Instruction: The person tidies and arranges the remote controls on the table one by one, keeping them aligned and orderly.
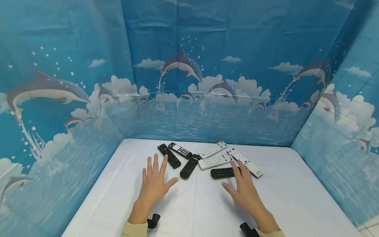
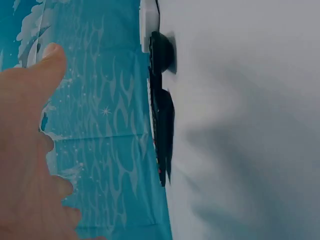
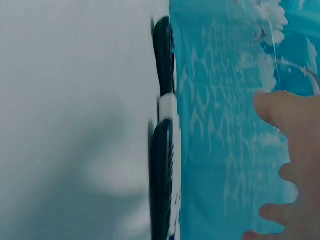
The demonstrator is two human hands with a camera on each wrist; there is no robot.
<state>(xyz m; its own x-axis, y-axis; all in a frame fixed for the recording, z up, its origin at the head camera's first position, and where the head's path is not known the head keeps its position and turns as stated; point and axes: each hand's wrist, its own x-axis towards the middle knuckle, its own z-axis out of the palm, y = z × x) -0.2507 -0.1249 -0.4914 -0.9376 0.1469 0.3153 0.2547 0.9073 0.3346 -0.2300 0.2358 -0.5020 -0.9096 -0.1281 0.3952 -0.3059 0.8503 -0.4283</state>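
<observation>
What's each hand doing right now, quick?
Left hand: open, fingers spread, holding nothing, near the black remote.
Right hand: open, holding nothing, fingers at the black remote by it.

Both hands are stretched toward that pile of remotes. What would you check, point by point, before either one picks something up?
1. Left hand holds nothing: ok, fingers spread flat.
2. Right hand holds nothing: ok, fingers straight, their tips at the nearest black remote.
3. Whether those fingertips actually touch that remote: cannot tell.
4. Remotes all lie flat on the white table: ok, four black and three white.
5. Remotes lie apart for a clean grab: not ok; the white remote in the middle touches its neighbours.
</observation>
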